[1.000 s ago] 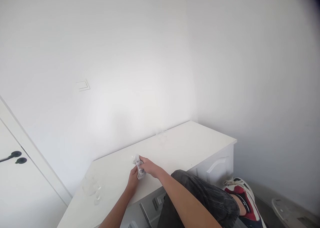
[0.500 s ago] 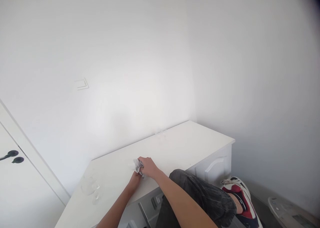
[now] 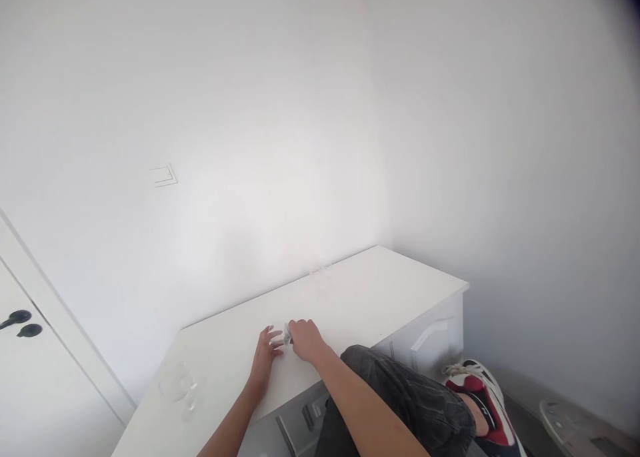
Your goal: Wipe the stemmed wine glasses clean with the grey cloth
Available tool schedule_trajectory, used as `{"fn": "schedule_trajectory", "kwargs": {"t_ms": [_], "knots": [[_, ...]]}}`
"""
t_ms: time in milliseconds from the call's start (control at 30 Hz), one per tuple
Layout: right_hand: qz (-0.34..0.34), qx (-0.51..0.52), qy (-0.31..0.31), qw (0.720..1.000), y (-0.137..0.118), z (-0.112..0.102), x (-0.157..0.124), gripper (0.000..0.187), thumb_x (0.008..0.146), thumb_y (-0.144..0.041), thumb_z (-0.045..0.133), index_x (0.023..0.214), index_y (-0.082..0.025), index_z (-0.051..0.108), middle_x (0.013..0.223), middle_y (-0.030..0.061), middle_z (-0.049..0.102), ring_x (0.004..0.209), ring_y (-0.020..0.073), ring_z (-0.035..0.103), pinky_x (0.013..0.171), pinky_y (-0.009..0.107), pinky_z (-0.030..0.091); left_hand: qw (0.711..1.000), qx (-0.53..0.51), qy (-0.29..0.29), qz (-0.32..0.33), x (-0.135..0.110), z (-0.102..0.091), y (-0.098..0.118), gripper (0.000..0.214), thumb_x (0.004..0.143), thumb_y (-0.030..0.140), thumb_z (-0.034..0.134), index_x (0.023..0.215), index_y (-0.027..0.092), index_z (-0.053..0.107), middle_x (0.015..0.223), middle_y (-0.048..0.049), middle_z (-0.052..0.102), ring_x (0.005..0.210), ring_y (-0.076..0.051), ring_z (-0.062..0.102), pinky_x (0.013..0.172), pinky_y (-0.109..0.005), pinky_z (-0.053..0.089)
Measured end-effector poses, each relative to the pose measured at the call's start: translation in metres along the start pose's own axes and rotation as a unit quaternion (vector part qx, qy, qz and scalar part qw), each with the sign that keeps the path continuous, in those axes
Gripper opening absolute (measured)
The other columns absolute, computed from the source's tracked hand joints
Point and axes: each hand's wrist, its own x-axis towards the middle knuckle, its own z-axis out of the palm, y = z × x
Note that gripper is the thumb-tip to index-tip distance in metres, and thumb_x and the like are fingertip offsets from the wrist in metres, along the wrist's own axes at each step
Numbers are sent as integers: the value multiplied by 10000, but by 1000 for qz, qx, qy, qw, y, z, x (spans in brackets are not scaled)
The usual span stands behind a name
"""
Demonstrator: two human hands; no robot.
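My right hand (image 3: pixel 306 340) is closed around a crumpled grey-white cloth (image 3: pixel 287 333), which shows at its left side above the white cabinet top (image 3: pixel 360 290). Just left of it, my left hand (image 3: pixel 264 358) has its fingers spread and slightly curved toward the cloth. A thin pale line lies by its fingertips; whether something clear is between the fingers is hard to see. Further left on the cabinet top are clear, glass-like pieces (image 3: pixel 177 382), faint against the white.
Another faint clear object (image 3: pixel 321 269) is at the back edge by the wall. My knee (image 3: pixel 370 370) presses near the cabinet's front, above drawers. A red-and-white shoe (image 3: pixel 480 393) is at right, with a clear-looking item (image 3: pixel 575 423) on the floor. A black door handle (image 3: pixel 20 318) is at left.
My hands were together at the cloth and have come apart. My left hand has moved up and its fingers have spread; my right hand, with the cloth, has shifted slightly right.
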Motion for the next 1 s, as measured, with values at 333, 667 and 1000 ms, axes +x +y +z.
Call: {"fn": "schedule_trajectory", "kwargs": {"t_ms": [333, 667, 1000], "knots": [[-71, -81, -8, 994, -1, -6, -4, 273, 884, -124, 669, 1150, -188, 661, 1150, 139, 768, 1171, 301, 695, 1132, 509, 345, 999, 49, 14, 1, -11, 9, 13, 547, 904, 738, 608, 1023, 204, 593, 772, 10, 626, 649, -145, 602, 592, -259, 452], [-107, -110, -5, 988, -5, -6, -6, 211, 932, -178, 591, 1121, -155, 681, 1074, 149, 774, 1060, 279, 722, 1085, 472, 350, 998, 55, 21, 0, -10, 12, 12, 522, 931, 741, 532, 902, 220, 519, 621, 74, 458, 519, -112, 428, 507, -242, 340], [-194, -119, -36, 973, 1, -11, -9, 182, 923, -178, 584, 1092, -205, 648, 1100, 101, 765, 1162, 283, 680, 1063, 507, 376, 960, 274, -38, 32, -51, -27, 24, 706, 859, 806, 581, 1264, 233, 504, 928, -28, 683, 756, -221, 627, 778, -364, 511]]}}
